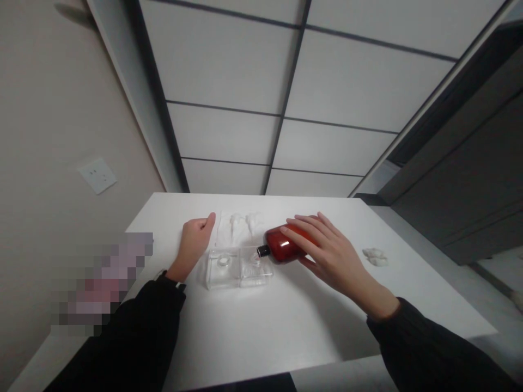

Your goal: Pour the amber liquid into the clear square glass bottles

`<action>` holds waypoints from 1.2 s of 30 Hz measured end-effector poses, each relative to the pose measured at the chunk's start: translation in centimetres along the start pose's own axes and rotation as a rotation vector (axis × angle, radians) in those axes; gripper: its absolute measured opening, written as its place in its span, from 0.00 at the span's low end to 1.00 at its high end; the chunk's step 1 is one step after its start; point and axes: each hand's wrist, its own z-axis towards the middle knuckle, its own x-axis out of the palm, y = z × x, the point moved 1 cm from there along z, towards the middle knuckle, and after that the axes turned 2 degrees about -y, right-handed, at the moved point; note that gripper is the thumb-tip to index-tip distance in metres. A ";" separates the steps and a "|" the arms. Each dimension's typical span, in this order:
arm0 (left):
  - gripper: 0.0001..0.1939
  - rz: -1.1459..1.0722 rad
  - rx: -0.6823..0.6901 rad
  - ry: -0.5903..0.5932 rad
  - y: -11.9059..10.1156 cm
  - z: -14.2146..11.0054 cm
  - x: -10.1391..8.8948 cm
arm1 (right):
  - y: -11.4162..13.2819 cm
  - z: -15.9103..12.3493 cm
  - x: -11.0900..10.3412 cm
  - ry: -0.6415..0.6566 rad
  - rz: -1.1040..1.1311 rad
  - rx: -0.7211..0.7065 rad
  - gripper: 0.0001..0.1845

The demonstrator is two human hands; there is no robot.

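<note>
My right hand is wrapped round a translucent red bottle. The bottle is tipped to the left, its black neck low over the right compartment of a clear plastic box. Inside the left compartment sits a small clear ring-shaped thing. To the left of the box, my left hand is closed with the thumb stretched out; what its fingers hold, if anything, is hidden. Behind the box, two white objects lie on a thin white sheet, too pale to make out.
A crumpled white tissue lies on the white table at the right. A blurred-out pinkish patch covers something at the left. Behind stands a panelled white surface; a wall socket is at the left.
</note>
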 end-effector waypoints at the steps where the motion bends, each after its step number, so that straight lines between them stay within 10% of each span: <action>1: 0.26 -0.006 -0.003 -0.001 0.0 0.0 0.0 | 0.0 0.0 0.0 -0.001 0.001 0.004 0.30; 36: 0.27 -0.011 -0.014 0.026 0.0 -0.3 0.3 | -0.3 -0.2 -0.2 0.017 -0.009 -0.041 0.29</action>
